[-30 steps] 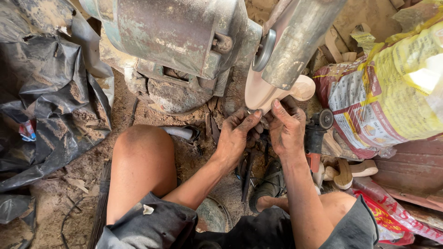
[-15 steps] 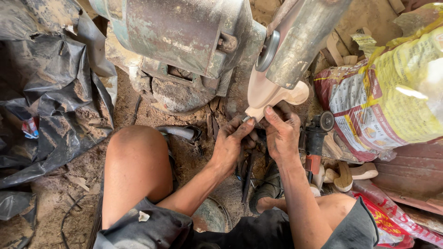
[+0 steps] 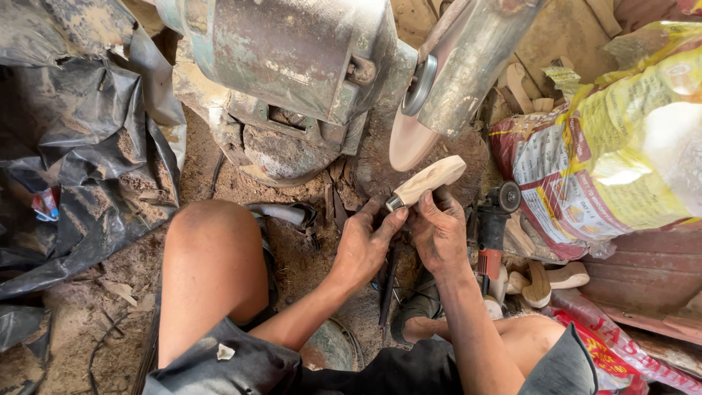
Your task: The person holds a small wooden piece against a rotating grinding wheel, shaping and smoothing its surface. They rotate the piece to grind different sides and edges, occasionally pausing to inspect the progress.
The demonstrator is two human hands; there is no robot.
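Observation:
A pale wooden handle (image 3: 430, 180) with a metal collar at its near end is held in both my hands, just below the round grinding disc (image 3: 409, 135) of a worn bench grinder (image 3: 285, 66). My left hand (image 3: 363, 243) pinches the collar end from the left. My right hand (image 3: 437, 230) grips the handle from underneath on the right. The handle lies tilted, its far end pointing up and right, and sits apart from the disc.
My bare left knee (image 3: 208, 278) is at the lower left. Black plastic sheeting (image 3: 80, 161) covers the left. A printed sack (image 3: 621, 153) stands on the right, with an angle grinder (image 3: 493, 219) and wooden blanks (image 3: 545, 278) beside it. Sawdust covers the ground.
The wooden handle was pressed up against the disc; now both hands have drawn it down and away and turned it flatter. The view has shifted slightly.

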